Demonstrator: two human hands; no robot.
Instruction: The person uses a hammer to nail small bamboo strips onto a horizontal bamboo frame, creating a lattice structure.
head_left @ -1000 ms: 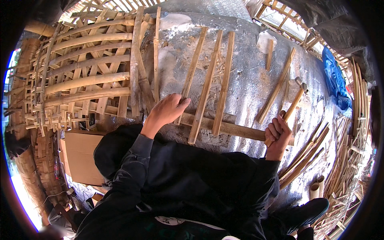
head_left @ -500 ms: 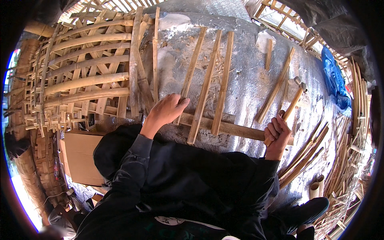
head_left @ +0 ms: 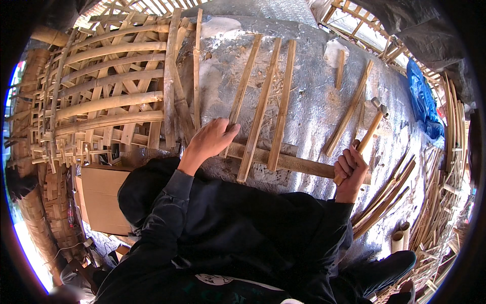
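My left hand (head_left: 211,140) is closed over the near part of a bamboo strip (head_left: 246,76), thumb against its side. The strip's near end meets a long crosswise bamboo piece (head_left: 304,165). Two more bamboo strips, one in the middle (head_left: 260,109) and one to its right (head_left: 282,104), lie across that piece, apart from my hand. My right hand (head_left: 351,172) is wrapped round the wooden handle of a hammer (head_left: 373,126), near the right end of the crosswise piece. The hammer's metal head points away from me, up and to the right.
A woven bamboo lattice (head_left: 109,104) stands at the left, above a cardboard box (head_left: 105,200). Loose strips (head_left: 350,109) lie on the silvery sheet (head_left: 316,101). Thin bamboo strips (head_left: 387,202) and cut bamboo tubes (head_left: 398,242) are at the right, with blue plastic (head_left: 422,101) beyond.
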